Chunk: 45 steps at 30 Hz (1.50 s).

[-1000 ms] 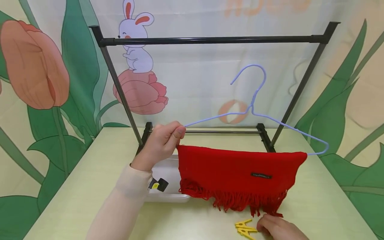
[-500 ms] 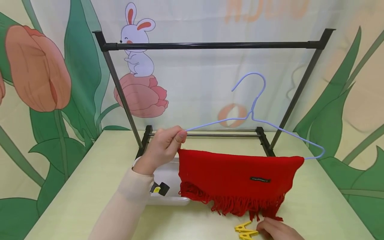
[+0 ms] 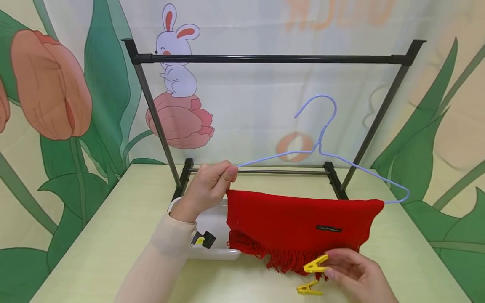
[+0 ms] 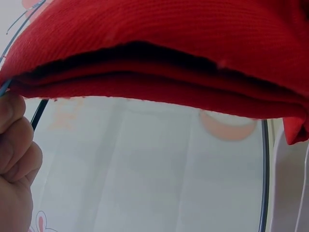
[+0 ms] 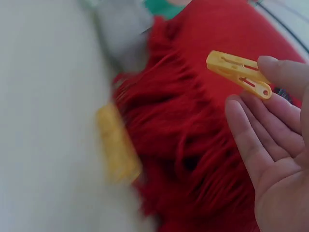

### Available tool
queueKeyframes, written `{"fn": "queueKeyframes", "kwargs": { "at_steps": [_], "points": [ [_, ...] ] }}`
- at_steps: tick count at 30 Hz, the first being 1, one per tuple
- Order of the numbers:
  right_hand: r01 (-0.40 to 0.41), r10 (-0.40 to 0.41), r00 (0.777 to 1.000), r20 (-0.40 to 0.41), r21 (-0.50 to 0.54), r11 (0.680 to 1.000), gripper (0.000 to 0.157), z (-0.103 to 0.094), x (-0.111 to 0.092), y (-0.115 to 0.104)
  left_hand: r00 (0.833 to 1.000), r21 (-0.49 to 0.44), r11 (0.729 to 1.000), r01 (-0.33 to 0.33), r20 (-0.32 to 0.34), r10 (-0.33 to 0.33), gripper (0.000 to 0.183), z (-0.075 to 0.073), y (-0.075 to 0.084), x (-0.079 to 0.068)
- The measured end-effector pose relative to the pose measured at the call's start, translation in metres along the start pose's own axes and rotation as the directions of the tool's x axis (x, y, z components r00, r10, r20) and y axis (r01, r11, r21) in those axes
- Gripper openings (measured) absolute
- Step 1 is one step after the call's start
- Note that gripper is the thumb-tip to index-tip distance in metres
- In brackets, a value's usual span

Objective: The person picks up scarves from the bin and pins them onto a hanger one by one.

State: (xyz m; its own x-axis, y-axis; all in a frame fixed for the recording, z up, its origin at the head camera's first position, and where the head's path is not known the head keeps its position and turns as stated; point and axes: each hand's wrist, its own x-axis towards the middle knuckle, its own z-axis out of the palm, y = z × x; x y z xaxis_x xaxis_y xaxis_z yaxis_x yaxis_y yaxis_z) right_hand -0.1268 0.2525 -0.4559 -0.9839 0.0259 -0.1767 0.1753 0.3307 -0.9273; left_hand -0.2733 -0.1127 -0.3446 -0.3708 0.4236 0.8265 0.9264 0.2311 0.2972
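Observation:
My left hand (image 3: 210, 185) grips the left end of a lavender wire hanger (image 3: 322, 132), whose hook points up. Draped over its lower bar is a folded red scarf (image 3: 280, 219) with a fringe and a small dark label. In front of the scarf's lower right part, my right hand (image 3: 358, 271) pinches a yellow clothespin (image 3: 316, 264) between thumb and fingers. The right wrist view shows that clothespin (image 5: 239, 72) from close up, with the other fingers extended below it. Another yellow clothespin (image 3: 308, 288) lies on the table under the fringe.
A black metal rack (image 3: 265, 59) stands behind the hanger, its top bar bare. A white plastic bin (image 3: 216, 253) sits behind my left forearm, partly hidden by the scarf. A black-and-yellow piece (image 3: 204, 240) shows in front of the bin, by my wrist.
My right hand has risen from the table with one of the two yellow clothespins. My left hand still holds the hanger, and the whole scene has shifted slightly down in the head view.

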Motion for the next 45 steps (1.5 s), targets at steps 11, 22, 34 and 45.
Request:
{"fn": "queueKeyframes", "kwargs": {
  "at_steps": [11, 22, 34, 45],
  "points": [
    [0.532, -0.532, 0.846, -0.024, 0.002, 0.846, 0.037, 0.024, 0.017, -0.093, 1.000, 0.014, 1.000, -0.019, -0.004, 0.019, 0.051, 0.004, 0.000, 0.001],
    [0.689, -0.686, 0.725, 0.064, -0.080, 0.721, 0.023, 0.056, 0.039, -0.187, 1.000, 0.025, 1.000, 0.005, 0.019, -0.005, 0.054, 0.009, 0.002, 0.001],
    [0.843, -0.851, 0.516, 0.102, -0.235, 0.483, 0.015, 0.079, 0.057, -0.213, 0.999, 0.026, 0.999, -0.029, 0.030, 0.028, 0.052, 0.013, 0.000, 0.005],
    [0.835, -0.849, 0.500, 0.170, -0.355, 0.421, 0.005, 0.095, 0.062, -0.222, 0.999, 0.006, 0.999, 0.032, -0.012, -0.032, 0.057, 0.011, 0.004, 0.003]
  ]
}}
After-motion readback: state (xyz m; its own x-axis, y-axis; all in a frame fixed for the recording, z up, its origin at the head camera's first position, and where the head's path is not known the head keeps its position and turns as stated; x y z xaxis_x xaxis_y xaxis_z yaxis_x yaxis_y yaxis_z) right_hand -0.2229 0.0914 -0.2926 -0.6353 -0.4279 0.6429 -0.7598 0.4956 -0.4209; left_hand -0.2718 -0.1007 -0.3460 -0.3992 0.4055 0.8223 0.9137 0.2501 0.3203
